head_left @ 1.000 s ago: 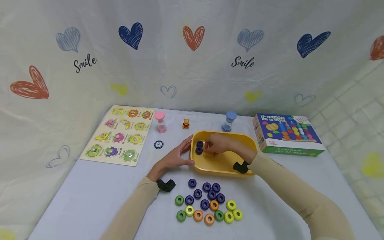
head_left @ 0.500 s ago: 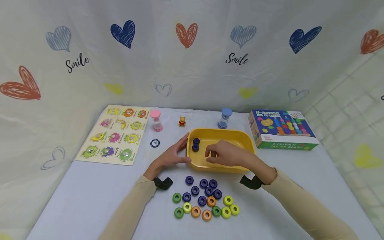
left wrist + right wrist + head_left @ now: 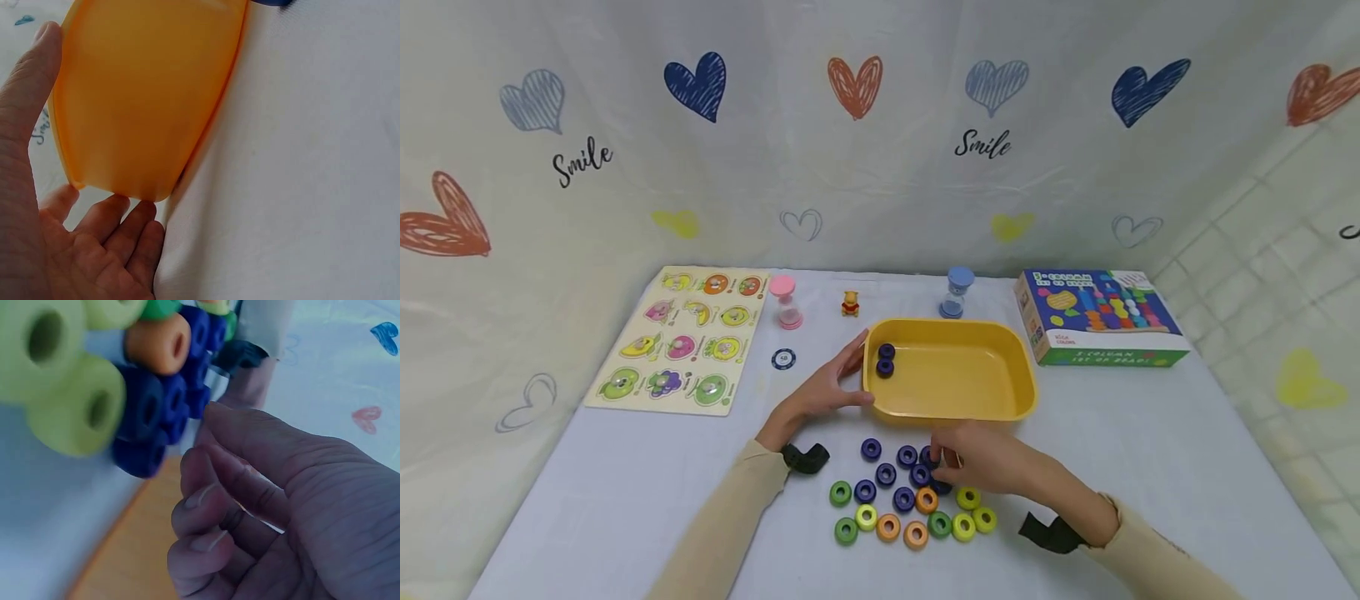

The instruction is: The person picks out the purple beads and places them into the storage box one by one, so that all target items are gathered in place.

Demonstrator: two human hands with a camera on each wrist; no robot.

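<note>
The left hand (image 3: 824,389) rests against the left end of a yellow tray (image 3: 962,375), thumb at the front corner and fingers along the end wall. In the left wrist view its fingertips touch the tray's outer wall (image 3: 144,94). Two dark blue beads (image 3: 885,359) lie inside the tray by its left wall. In front of the tray, the right hand (image 3: 985,457) hovers at the right of a group of loose blue beads (image 3: 903,500), partly covering some. The right wrist view shows its fingers bent, with a gap to the thumb and nothing between; blue beads (image 3: 150,403) are close to the tips.
Orange beads (image 3: 888,527), green beads (image 3: 846,531) and yellow beads (image 3: 964,527) lie nearer the person. Behind stand a pink hourglass (image 3: 786,302), a bear figurine (image 3: 850,303) and a blue hourglass (image 3: 956,293). A fruit board (image 3: 673,342), a chip (image 3: 783,359) and a bead-set box (image 3: 1101,318) flank the tray.
The right hand has come out of the tray, back toward the person, to the loose blue beads. The left hand stays at the tray's end. The head view has shifted slightly.
</note>
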